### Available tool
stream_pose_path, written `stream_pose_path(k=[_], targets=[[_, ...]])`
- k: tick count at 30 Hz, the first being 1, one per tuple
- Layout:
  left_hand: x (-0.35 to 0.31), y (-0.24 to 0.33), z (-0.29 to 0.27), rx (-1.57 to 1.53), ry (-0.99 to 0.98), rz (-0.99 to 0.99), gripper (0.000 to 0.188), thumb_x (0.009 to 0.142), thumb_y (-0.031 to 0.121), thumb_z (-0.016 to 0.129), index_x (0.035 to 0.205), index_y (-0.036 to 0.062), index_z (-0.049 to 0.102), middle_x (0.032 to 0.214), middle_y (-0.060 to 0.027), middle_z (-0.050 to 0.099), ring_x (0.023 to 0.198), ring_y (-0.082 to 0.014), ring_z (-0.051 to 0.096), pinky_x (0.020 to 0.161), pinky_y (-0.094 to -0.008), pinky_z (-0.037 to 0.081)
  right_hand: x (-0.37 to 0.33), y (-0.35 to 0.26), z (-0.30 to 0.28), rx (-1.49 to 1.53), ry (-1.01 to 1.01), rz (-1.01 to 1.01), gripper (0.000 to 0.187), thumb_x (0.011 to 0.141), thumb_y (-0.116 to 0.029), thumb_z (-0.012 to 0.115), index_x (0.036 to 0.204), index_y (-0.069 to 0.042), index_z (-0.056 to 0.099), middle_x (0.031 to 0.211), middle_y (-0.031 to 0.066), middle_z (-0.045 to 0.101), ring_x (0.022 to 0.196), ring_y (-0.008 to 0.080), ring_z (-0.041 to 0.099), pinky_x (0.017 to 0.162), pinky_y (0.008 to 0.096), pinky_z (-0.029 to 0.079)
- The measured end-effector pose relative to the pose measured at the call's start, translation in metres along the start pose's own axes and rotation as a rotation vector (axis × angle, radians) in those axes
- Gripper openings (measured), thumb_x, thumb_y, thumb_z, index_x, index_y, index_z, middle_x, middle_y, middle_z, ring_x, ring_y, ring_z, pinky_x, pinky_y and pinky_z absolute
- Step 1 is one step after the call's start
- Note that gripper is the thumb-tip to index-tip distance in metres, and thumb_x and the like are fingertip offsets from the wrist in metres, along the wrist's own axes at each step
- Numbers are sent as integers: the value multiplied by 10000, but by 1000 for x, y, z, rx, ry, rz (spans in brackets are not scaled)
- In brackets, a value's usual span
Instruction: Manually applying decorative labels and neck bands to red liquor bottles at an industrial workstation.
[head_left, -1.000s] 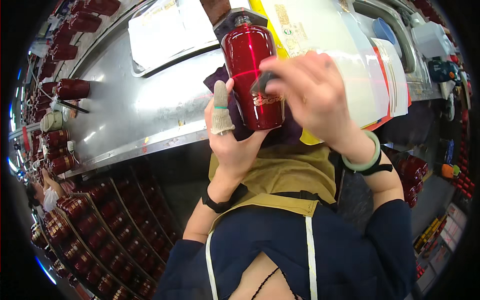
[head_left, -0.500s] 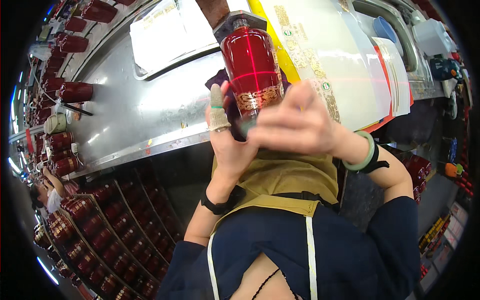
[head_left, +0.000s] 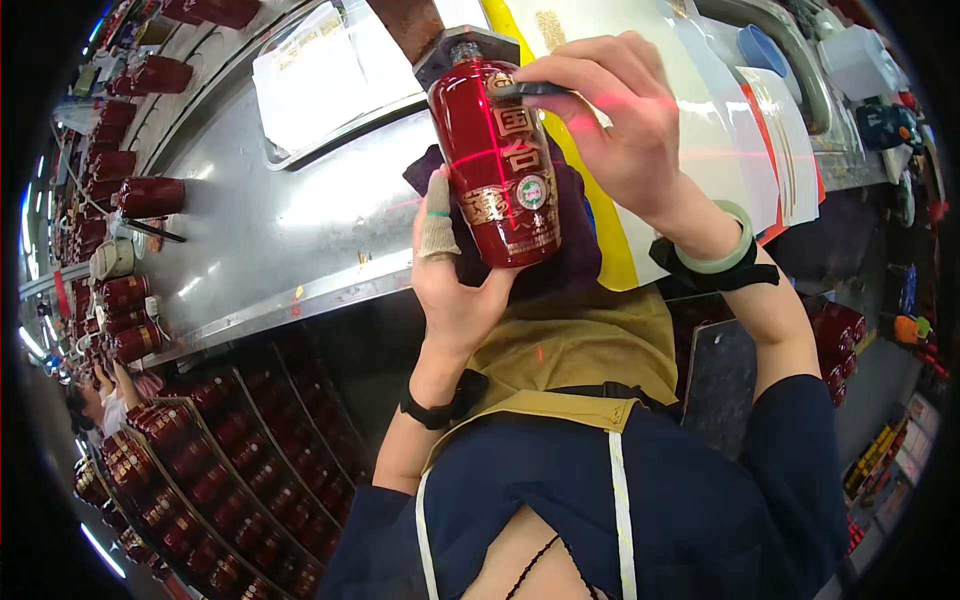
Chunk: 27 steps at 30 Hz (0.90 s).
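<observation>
A glossy red bottle (head_left: 465, 125) with gold lettering and a gold band lies with its neck pointing away from me, against a dark metal block (head_left: 492, 45). My left hand (head_left: 455, 300) is closed round its base end, with a knitted finger cover (head_left: 437, 228) on one finger along the bottle's left side. My right hand (head_left: 635, 135) pinches a thin dark flat piece (head_left: 532, 89), which touches the lettering near the bottle's shoulder. Under the bottle is a dark purple cloth (head_left: 578, 225). Red laser lines cross the bottle and my right hand.
White sheets (head_left: 320, 85) lie in a tray on the steel table (head_left: 330, 200) at left. Clear decal sheets (head_left: 710, 130) and a yellow strip (head_left: 610, 260) are at right. A blue cup (head_left: 765, 50) stands farther right. Many red bottles (head_left: 230, 470) fill racks at lower left.
The bottle has turned, so its gold lettering and round green-white emblem now face up. My right hand has moved from the base end up to the shoulder; my left hand stays at the base.
</observation>
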<state>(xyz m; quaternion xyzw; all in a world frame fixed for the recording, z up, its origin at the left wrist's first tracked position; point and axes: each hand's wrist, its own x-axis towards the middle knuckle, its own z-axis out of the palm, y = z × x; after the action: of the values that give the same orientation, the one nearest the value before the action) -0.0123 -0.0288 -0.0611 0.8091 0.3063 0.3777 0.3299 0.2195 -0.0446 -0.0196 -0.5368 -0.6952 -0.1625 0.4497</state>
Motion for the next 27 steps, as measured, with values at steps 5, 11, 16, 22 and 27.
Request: stream_pose_path(k=[5,11,16,22,27], targets=[[-2,-9,1,-88,-57,-48,969,705,50,865,1520,-90,361,1448,-274,525,1295,-367,574,1067,-408,461,-20,-49,-3,222,-180,-365,110,734,-213,677,809,-195,598,816,-28,504,757,181,512,763,333,483],[-5,-6,-1,-72,-21,-43,915,735,22,833,1510,-110,363,1460,-271,532,1324,-322,569,1070,-379,460,41,38,13,-204,47,-178,200,789,-208,716,989,-200,716,934,-17,641,865,198,604,770,359,463],[-3,-14,-4,-128,-125,-134,903,740,16,809,1514,-104,359,1506,-274,485,1365,-336,532,1113,-393,421,-7,-33,-3,285,-312,-551,124,831,-190,639,950,-204,669,893,-48,585,822,174,574,782,343,516],[-3,-16,-4,-41,-90,-40,884,748,7,790,1516,-97,365,1476,-263,515,1355,-335,534,1124,-389,401,23,21,-1,-81,-27,-94,176,812,-130,722,982,-175,732,996,-18,727,859,167,621,848,344,458],[-7,-15,0,-147,-100,-179,888,738,10,813,1509,-86,383,1469,-253,518,1340,-346,540,1107,-400,428,-37,-65,-20,344,-285,-356,181,763,-119,708,921,-204,737,960,-70,665,797,151,522,709,324,507]])
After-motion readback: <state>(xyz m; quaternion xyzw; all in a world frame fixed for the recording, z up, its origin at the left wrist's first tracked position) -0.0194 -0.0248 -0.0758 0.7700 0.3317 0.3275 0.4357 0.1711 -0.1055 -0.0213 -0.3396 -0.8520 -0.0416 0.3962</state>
